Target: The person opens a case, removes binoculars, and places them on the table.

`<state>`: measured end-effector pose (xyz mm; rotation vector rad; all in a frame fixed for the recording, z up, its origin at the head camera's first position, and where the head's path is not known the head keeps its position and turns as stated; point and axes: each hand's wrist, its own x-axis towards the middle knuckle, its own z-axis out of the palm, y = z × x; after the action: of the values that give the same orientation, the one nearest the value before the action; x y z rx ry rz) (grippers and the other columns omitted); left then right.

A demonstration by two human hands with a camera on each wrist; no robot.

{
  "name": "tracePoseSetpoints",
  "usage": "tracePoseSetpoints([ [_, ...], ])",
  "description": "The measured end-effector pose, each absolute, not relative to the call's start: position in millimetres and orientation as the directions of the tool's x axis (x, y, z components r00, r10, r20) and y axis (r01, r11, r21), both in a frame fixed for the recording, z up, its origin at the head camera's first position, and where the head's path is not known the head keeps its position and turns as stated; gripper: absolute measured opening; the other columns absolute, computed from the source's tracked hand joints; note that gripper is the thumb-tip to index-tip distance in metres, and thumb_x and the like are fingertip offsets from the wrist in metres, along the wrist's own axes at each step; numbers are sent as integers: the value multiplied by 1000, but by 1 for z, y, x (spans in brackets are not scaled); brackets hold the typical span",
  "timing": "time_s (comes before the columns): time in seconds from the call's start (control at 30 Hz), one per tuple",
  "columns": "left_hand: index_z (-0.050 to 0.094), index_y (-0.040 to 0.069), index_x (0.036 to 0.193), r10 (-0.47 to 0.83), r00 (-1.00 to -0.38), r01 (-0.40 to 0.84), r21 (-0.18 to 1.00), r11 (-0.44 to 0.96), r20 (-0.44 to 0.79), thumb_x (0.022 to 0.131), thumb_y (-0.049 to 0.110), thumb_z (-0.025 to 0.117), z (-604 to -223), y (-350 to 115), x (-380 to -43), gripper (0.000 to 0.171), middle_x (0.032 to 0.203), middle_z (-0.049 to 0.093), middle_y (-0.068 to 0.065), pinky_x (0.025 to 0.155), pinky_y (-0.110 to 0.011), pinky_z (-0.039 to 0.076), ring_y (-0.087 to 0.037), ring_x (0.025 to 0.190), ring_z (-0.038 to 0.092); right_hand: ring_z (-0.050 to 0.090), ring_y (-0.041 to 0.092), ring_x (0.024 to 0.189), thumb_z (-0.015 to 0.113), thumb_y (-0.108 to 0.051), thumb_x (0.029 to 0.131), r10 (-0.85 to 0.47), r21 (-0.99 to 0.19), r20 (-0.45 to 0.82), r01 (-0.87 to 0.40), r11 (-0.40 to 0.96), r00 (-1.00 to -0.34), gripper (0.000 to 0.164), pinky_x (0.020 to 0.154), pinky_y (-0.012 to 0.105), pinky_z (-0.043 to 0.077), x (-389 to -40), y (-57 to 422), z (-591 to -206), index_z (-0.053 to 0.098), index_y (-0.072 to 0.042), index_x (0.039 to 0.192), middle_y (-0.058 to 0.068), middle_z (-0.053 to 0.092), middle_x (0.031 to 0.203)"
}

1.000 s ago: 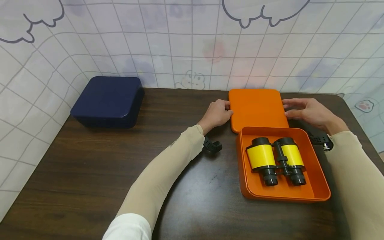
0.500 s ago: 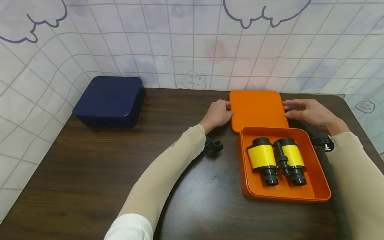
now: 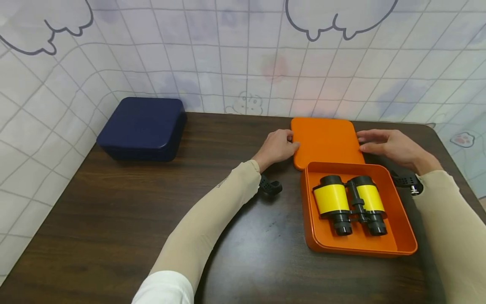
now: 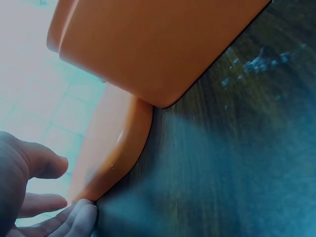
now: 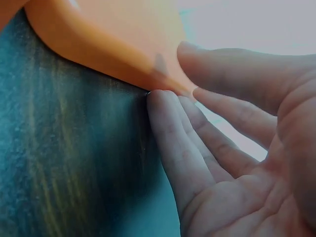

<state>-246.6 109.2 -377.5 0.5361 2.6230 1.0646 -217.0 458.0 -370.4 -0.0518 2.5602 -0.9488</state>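
An orange box lid (image 3: 328, 143) lies flat on the table behind the orange box (image 3: 358, 249). At the lid's left edge is my left hand (image 3: 278, 146); in the left wrist view its fingertips (image 4: 85, 213) meet the lid's side near the tabletop, the thumb apart from it. My right hand (image 3: 396, 147) is at the opposite edge, fingers extended. In the right wrist view its fingertips (image 5: 160, 101) touch the lid's lower side, and the thumb (image 5: 212, 66) reaches over the top. Yellow and black binoculars (image 3: 332, 198) lie inside the box.
A closed dark blue case (image 3: 142, 124) stands at the back left of the brown wooden table (image 3: 114, 219). A pale gridded cloth (image 3: 243, 63) hangs along the table's back and left edges. The box's near wall overlaps the lid's front edge in the head view.
The lid's far edge has come down slightly, and both hands have moved down a little with it. The head view has shifted slightly. The binoculars and blue case have stayed in place.
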Motion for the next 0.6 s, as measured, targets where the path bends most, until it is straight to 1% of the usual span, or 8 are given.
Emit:
tracePoseSetpoints([
  [0.07,61,5,114,423,-901,239,711,662,-90,104,29,58,-377,109,-244,25,99,59,-5,75,-21,44,-16,83,53,41,45,144,62,-56,99,-173,-637,-360,106,764,-917,79,118,74,28,-215,460,-370,34,-18,162,21,44,159],
  [0.13,56,6,134,422,-903,246,711,658,-78,104,30,58,-377,108,-241,38,116,63,-7,88,-25,51,-18,97,57,46,42,142,60,-56,100,-169,-631,-358,104,769,-918,77,118,71,32,-213,461,-369,33,-19,162,21,44,159],
  [0.2,47,9,148,424,-903,252,717,650,-66,104,30,58,-377,106,-239,51,130,63,-8,100,-31,54,-20,109,59,56,28,135,58,-55,101,-169,-627,-357,102,772,-919,75,118,63,39,-211,463,-367,33,-19,162,20,44,160],
  [0.3,43,10,152,431,-901,268,716,645,-51,104,30,58,-377,101,-237,54,134,62,-11,103,-38,54,-24,114,60,65,1,115,54,-55,103,-167,-617,-357,98,781,-919,70,106,35,56,-209,466,-361,35,-18,160,19,43,161],
  [0.33,43,11,151,430,-901,269,715,646,-50,104,30,58,-376,99,-236,53,134,61,-11,103,-38,54,-24,114,60,64,-7,109,53,-55,104,-166,-619,-358,101,779,-919,69,99,26,59,-208,466,-358,36,-18,160,18,43,161],
  [0.4,44,12,150,426,-903,267,713,648,-48,104,32,57,-375,95,-236,52,135,61,-10,102,-38,53,-24,115,60,60,-16,100,52,-53,105,-160,-624,-356,107,774,-921,68,88,12,56,-206,467,-352,37,-17,159,18,42,161],
  [0.47,45,12,149,425,-904,271,708,652,-45,104,33,57,-374,90,-235,50,135,61,-9,102,-38,53,-23,115,60,60,-17,99,52,-52,105,-156,-634,-351,112,765,-923,66,83,7,53,-204,467,-345,37,-16,159,18,42,161],
  [0.6,48,11,145,437,-899,309,694,651,-10,105,35,56,-369,85,-229,48,133,61,-10,102,-39,53,-24,115,60,62,-14,101,52,-52,105,-151,-623,-344,105,775,-927,66,85,8,53,-199,464,-331,37,-15,158,19,44,159],
])
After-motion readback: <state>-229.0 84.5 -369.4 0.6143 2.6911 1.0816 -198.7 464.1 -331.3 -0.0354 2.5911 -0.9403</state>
